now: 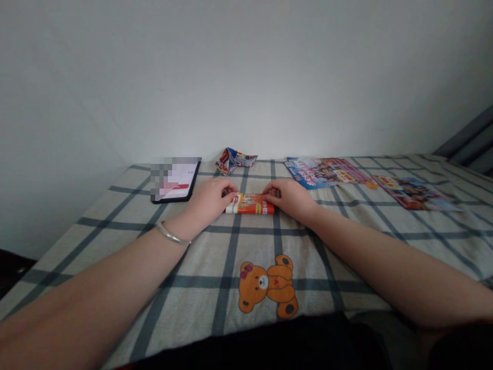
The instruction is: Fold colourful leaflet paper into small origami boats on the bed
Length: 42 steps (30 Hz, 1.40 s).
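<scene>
A small folded flyer (pixel 249 204), printed in orange, red and white, lies on the checked cloth (pixel 200 288). At its left end, my left hand (pixel 211 196) grips it between thumb and curled fingers; a silver bangle circles that wrist. My right hand (pixel 290 198) has the opposite end pinched the same way. The flyer forms a low, wide strip between the two hands. The fingertips partly cover its upper corners.
Left of my hands lies a tablet or phone (pixel 181 186) with a lit, partly blurred screen. A folded paper shape (pixel 233 160) rests near the wall. Colourful flyers (pixel 323 172) and another flyer (pixel 414 192) are at the right. A bear print (pixel 269 285) decorates the cloth.
</scene>
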Available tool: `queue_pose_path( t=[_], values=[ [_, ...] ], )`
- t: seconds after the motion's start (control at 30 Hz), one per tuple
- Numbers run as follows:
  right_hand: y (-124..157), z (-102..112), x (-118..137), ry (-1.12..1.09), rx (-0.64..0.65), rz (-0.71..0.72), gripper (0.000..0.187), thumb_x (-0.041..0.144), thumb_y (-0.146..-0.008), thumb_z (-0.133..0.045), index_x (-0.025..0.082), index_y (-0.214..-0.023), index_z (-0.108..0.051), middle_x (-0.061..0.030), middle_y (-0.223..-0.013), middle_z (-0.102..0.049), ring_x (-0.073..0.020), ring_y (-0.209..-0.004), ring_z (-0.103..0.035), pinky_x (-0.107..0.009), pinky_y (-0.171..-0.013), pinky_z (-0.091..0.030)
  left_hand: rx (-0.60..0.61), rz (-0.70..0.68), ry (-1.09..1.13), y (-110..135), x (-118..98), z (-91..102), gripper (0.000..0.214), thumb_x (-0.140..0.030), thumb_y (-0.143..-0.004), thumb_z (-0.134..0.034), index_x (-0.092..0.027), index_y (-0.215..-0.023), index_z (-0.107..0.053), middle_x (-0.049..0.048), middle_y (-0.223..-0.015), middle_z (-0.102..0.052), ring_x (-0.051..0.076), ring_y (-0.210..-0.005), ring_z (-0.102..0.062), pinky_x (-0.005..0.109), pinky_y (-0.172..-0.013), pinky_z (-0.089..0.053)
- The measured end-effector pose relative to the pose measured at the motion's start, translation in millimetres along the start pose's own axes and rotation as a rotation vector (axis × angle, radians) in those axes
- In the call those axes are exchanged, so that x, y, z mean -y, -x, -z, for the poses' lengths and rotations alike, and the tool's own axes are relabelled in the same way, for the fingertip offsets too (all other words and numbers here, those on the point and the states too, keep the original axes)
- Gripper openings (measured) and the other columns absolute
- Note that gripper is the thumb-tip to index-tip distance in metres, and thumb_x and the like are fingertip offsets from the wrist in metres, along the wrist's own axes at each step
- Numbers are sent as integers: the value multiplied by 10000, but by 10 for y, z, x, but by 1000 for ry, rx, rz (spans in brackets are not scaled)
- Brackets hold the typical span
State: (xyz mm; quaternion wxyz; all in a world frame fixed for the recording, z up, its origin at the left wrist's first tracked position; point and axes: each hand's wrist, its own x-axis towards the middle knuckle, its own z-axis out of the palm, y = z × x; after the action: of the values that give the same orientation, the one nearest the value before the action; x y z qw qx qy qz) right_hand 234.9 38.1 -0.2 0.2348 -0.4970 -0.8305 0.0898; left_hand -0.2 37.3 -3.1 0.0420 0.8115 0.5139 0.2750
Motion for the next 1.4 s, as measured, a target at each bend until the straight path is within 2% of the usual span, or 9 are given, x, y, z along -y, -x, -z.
queue_pose_path(
  t=[0.17,0.27,0.37,0.5,0.63,0.83,1.03,1.13,1.4],
  values=[
    [4,-5,-24,17,-8,23,121,264,-833,-644,221,-918,-719,-25,-855,-681,-167,-773,-595,-292,-661,-429,12,-54,-40,-8,22,-16,74,-223,-833,-589,-201,-821,-659,40,-874,-700,219,-850,-601,362,-795,-440],
    [-1,-13,-43,38,-43,109,117,251,-844,-649,219,-924,-727,-58,-967,-667,-192,-912,-604,-320,-799,-462,35,-85,-67,-15,53,-34,92,-226,-854,-576,-197,-847,-664,44,-896,-692,220,-858,-595,379,-822,-437],
    [-13,-15,-50,61,-9,217,141,220,-871,-616,236,-916,-749,-63,-987,-684,-209,-966,-605,-355,-880,-457,31,-116,-84,-13,71,-42,111,-229,-869,-569,-194,-898,-671,55,-942,-661,222,-909,-585,382,-856,-444],
    [-26,-4,-46,27,37,292,217,163,-886,-577,252,-951,-764,-45,-937,-712,-196,-928,-625,-344,-864,-469,15,-214,-152,0,49,-17,141,-182,-875,-547,-192,-926,-678,71,-990,-617,226,-961,-552,374,-881,-441],
    [-36,8,-67,29,47,341,209,184,-903,-575,251,-966,-763,-38,-937,-707,-172,-908,-622,-316,-859,-469,75,-366,-260,-8,18,19,155,-159,-892,-525,-194,-918,-674,54,-923,-659,238,-961,-529,380,-886,-424],
    [-49,34,-91,72,96,363,203,303,-886,-638,234,-1039,-752,-53,-989,-693,-178,-926,-611,-315,-853,-464,137,-445,-273,-50,56,65,223,-298,-945,-518,-172,-961,-701,58,-930,-675,213,-911,-566,362,-865,-430],
    [-35,77,-23,86,135,295,272,410,-860,-658,242,-1053,-750,-50,-1002,-694,-184,-935,-614,-314,-857,-464,226,-350,-250,-45,17,151,248,-336,-913,-573,-174,-1038,-713,71,-985,-677,209,-928,-599,338,-841,-446],
    [1,97,44,117,127,256,296,447,-853,-655,240,-1040,-753,-49,-994,-695,-191,-926,-616,-317,-836,-466,230,-304,-301,-12,-65,178,266,-358,-912,-559,-180,-1035,-714,73,-984,-672,215,-919,-606,342,-831,-445],
    [84,127,169,325,99,289,311,484,-869,-609,213,-964,-729,-55,-988,-680,-214,-924,-597,-312,-716,-437,209,-228,-431,84,-277,158,384,-514,-897,-521,-169,-954,-680,82,-922,-627,236,-831,-597,355,-735,-447]
  ],
)
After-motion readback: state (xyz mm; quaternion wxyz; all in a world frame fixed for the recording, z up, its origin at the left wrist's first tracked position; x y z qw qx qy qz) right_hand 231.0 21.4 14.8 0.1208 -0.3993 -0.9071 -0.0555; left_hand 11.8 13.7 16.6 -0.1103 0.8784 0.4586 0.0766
